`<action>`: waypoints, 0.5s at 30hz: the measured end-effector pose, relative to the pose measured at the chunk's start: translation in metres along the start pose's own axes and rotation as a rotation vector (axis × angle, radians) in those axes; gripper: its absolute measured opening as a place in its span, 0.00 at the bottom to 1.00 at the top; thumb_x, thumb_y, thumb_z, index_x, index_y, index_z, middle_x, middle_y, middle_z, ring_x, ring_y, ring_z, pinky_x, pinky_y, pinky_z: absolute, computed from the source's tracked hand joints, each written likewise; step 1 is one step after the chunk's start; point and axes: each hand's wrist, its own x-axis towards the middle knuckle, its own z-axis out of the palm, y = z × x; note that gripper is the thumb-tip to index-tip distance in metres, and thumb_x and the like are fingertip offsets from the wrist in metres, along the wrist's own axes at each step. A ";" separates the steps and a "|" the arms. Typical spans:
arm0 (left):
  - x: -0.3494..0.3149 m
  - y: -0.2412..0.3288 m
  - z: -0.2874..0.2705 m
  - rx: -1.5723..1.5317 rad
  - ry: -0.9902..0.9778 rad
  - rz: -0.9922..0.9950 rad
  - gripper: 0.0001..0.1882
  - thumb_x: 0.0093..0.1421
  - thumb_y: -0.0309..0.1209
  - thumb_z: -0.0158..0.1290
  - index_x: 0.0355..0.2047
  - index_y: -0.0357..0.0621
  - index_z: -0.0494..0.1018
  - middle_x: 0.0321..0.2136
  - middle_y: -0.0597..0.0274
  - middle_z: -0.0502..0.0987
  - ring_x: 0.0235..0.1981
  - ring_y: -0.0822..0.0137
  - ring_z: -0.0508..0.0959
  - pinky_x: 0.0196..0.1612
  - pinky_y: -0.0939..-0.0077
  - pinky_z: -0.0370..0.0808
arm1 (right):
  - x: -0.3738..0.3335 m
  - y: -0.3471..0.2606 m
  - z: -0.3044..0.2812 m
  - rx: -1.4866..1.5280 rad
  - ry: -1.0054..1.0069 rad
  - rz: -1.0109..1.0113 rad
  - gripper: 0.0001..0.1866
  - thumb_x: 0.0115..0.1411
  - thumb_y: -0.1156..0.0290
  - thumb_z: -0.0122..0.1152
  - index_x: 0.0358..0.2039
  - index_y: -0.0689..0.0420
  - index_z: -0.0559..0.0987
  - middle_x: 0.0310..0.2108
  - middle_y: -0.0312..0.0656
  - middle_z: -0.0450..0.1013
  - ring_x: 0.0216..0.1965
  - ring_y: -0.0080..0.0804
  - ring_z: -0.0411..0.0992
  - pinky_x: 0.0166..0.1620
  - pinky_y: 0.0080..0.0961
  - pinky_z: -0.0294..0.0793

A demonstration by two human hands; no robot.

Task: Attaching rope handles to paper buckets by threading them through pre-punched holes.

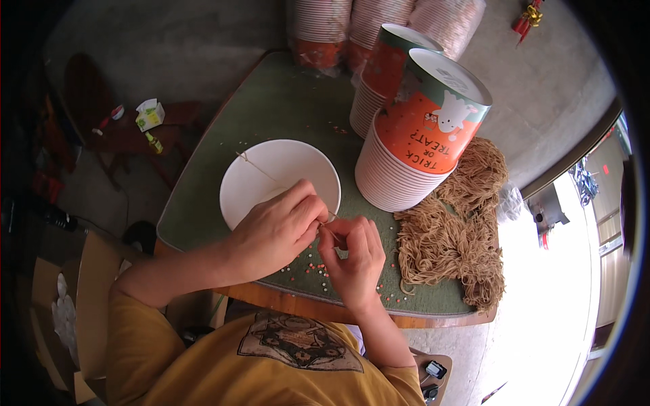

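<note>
A white paper bucket (252,193) stands mouth up on the table in front of me. A thin tan cord (261,168) crosses its opening, with one end near the far left rim. At the bucket's near right rim, my left hand (284,220) is closed, thumb and fingers pinching the cord. Just right of it, my right hand (355,257) is also closed in a pinch on the cord, close to the left fingertips. The exact shape of the cord between the fingers is too small to tell. My left hand hides the bucket's near side.
Stacked upside-down orange and green buckets (423,135) stand to the right, beside a heap of tan cords (450,243). Small orange and white paper dots (315,271) lie along the green tabletop's (254,95) near edge. Wrapped bucket stacks (323,27) stand behind. Cardboard boxes (101,298) sit lower left.
</note>
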 end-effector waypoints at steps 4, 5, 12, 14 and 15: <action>-0.004 -0.002 0.006 -0.026 0.051 -0.049 0.09 0.55 0.18 0.53 0.35 0.39 0.67 0.31 0.57 0.72 0.31 0.55 0.77 0.32 0.67 0.75 | -0.002 0.000 0.001 -0.046 0.019 -0.037 0.14 0.47 0.80 0.68 0.32 0.57 0.72 0.26 0.37 0.69 0.23 0.34 0.66 0.26 0.29 0.68; -0.004 -0.003 0.006 -0.093 0.078 -0.072 0.08 0.55 0.18 0.53 0.35 0.39 0.67 0.30 0.57 0.74 0.30 0.56 0.78 0.32 0.68 0.75 | -0.002 0.000 0.002 -0.049 0.026 -0.050 0.14 0.46 0.80 0.68 0.32 0.57 0.72 0.26 0.38 0.69 0.23 0.35 0.66 0.26 0.29 0.68; -0.003 -0.007 0.006 -0.458 0.019 -0.272 0.06 0.58 0.18 0.51 0.35 0.39 0.68 0.31 0.65 0.74 0.33 0.75 0.76 0.36 0.79 0.75 | -0.003 -0.001 0.003 -0.016 0.062 -0.048 0.13 0.47 0.83 0.68 0.30 0.57 0.73 0.22 0.36 0.69 0.22 0.31 0.66 0.26 0.26 0.65; -0.001 -0.008 0.006 -0.618 -0.002 -0.327 0.06 0.58 0.17 0.50 0.34 0.38 0.67 0.30 0.65 0.73 0.31 0.77 0.74 0.35 0.80 0.74 | -0.005 -0.002 0.004 0.036 0.054 0.009 0.11 0.48 0.82 0.66 0.30 0.58 0.73 0.23 0.37 0.69 0.22 0.29 0.66 0.27 0.23 0.67; 0.000 -0.009 0.006 -0.618 -0.004 -0.326 0.06 0.58 0.17 0.50 0.34 0.38 0.67 0.30 0.65 0.73 0.31 0.77 0.74 0.35 0.80 0.74 | -0.006 -0.002 0.004 0.090 0.045 0.065 0.10 0.50 0.82 0.65 0.30 0.59 0.73 0.23 0.37 0.69 0.22 0.27 0.67 0.28 0.21 0.68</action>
